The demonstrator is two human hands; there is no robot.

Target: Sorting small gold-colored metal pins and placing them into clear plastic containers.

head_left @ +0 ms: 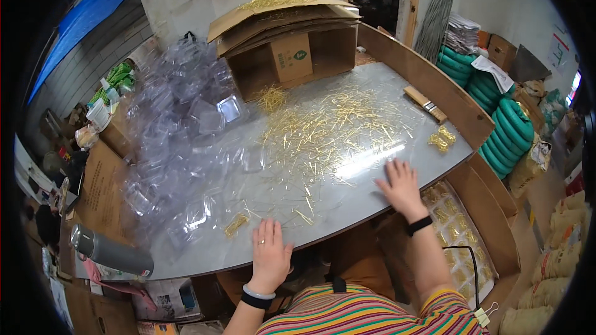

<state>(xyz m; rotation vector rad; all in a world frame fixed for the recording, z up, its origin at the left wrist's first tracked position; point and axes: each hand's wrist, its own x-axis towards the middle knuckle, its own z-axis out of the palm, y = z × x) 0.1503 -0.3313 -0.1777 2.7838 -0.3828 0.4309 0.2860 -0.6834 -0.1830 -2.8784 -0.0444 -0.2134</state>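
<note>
My left hand (pixel 271 259) lies at the table's near edge with its fingers straight and close together, palm down and holding nothing. A small clear box of gold pins (pixel 236 224) sits just left of its fingertips, and a few loose pins (pixel 303 216) lie to the upper right. My right hand (pixel 402 190) rests with fingers spread on the grey tabletop (pixel 357 208) near the right edge, also holding nothing. Beyond it spreads a wide scatter of thin gold pins (pixel 329 125). A small gold cluster (pixel 442 139) and a flat wooden-handled brush (pixel 426 104) lie farther right.
Clear plastic boxes (pixel 180 93) heap along the left side. An opened cardboard box (pixel 248 77) stands at the back, more gold pieces on top. A grey bottle (pixel 112 251) leans at the near left. Below my right arm, a carton (pixel 506 245) holds filled clear boxes.
</note>
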